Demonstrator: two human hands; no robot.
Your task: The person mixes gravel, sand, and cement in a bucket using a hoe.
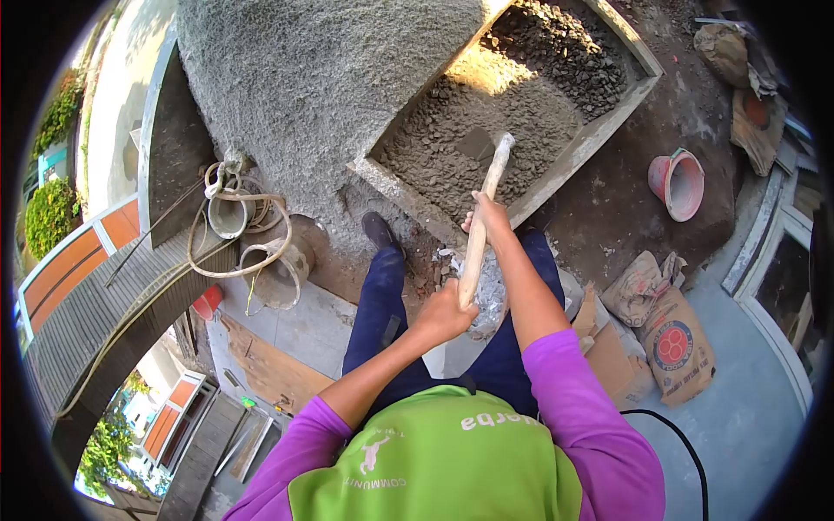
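My left hand (445,313) is wrapped round the lower part of a pale wooden handle, close to my body. Farther up the same handle my right hand (489,219) grips it. The handle belongs to what looks like a hoe (498,169); its far end is whitened, and a dark flat blade (475,144) shows beside it on the wet mix. Grey mortar (434,156) with gravel (573,61) at its far side fills a wooden mixing box (573,152) in front of me. How deep the blade sits cannot be made out.
A large heap of grey sand (287,87) lies against the box's left. Buckets (278,273) and a coiled hose (282,217) stand at left. On the right are a red bucket (676,184), cement bags (678,343) and a cardboard box (612,356). A black cable (686,438) curves nearby.
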